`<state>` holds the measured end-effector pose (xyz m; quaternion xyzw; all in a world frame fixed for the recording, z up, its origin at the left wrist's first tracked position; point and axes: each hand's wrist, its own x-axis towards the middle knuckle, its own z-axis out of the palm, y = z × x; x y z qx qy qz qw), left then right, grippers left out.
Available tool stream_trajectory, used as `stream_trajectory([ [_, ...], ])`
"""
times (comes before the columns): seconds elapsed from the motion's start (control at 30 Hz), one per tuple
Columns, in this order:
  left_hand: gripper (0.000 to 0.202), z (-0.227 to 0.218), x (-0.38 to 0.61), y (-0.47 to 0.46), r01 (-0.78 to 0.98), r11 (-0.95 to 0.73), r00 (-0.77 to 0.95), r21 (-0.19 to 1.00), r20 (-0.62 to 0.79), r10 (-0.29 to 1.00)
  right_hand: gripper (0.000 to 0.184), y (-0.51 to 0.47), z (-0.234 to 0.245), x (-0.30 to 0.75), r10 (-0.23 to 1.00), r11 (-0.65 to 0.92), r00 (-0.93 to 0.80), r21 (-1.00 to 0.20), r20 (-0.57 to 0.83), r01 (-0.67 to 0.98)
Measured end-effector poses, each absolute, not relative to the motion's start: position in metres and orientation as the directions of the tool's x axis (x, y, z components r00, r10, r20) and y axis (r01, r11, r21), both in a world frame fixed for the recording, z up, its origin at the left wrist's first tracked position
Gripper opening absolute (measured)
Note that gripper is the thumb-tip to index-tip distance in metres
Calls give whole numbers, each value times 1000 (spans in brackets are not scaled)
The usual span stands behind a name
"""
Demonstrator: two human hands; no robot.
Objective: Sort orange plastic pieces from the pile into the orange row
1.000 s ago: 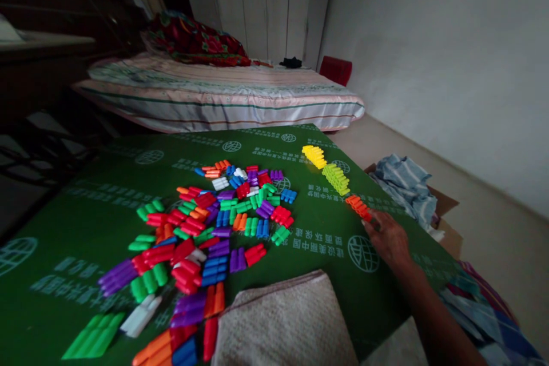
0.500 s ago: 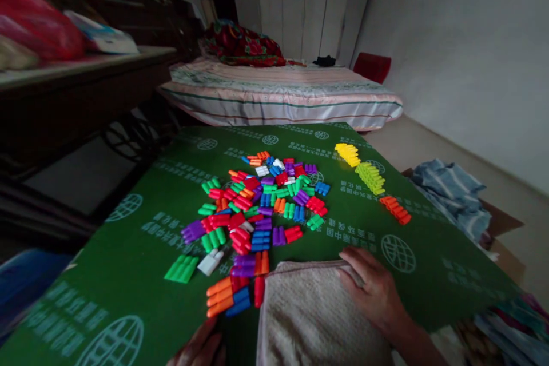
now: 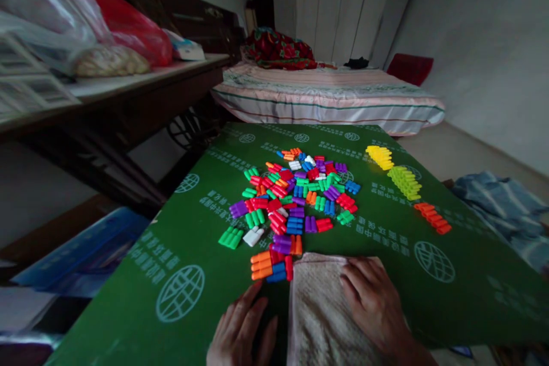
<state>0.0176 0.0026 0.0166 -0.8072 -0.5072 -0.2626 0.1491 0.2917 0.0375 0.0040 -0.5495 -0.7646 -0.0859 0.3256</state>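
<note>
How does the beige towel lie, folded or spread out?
Folded, it seems: the towel is a narrow thick pad under the right hand.

The green board [image 3: 206, 266] bears rows of white Chinese characters [image 3: 380, 233] and globe emblems [image 3: 180, 293], too blurred to read.

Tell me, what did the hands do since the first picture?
The right hand left the orange row and moved back onto the towel, lying flat. The left hand came into view and rests on the green table beside the towel. The mixed pile, yellow row, lime row and orange row stayed put.
</note>
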Motion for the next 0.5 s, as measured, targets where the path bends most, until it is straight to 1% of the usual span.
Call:
stream_trajectory([
  [0.13, 24, 17, 29, -5, 895, -420, 272, 150, 562, 781, 21, 35, 2, 286, 761, 451, -249, -212, 599, 867],
  [0.2, 22, 20, 29, -3, 895, -407, 232, 185, 585, 777, 21, 35, 2, 282, 762, 465, -266, -213, 591, 859],
  [0.27, 22, 25, 24, 6, 904, -392, 210, 172, 619, 757, 20, 35, 4, 278, 770, 455, -258, -220, 583, 863],
  [0.37, 25, 34, 14, 29, 931, -352, 214, 91, 646, 733, 17, 35, 7, 273, 790, 418, -213, -250, 575, 873],
  [0.43, 31, 37, 9, 47, 945, -322, 221, 60, 610, 761, 14, 36, 10, 270, 811, 390, -195, -264, 551, 882],
  [0.47, 34, 37, 8, 56, 949, -309, 216, 65, 579, 786, 12, 38, 11, 269, 824, 377, -191, -265, 533, 888],
  [0.5, 36, 37, 8, 64, 949, -294, 193, 117, 521, 831, 11, 39, 12, 268, 836, 367, -193, -262, 513, 893],
])
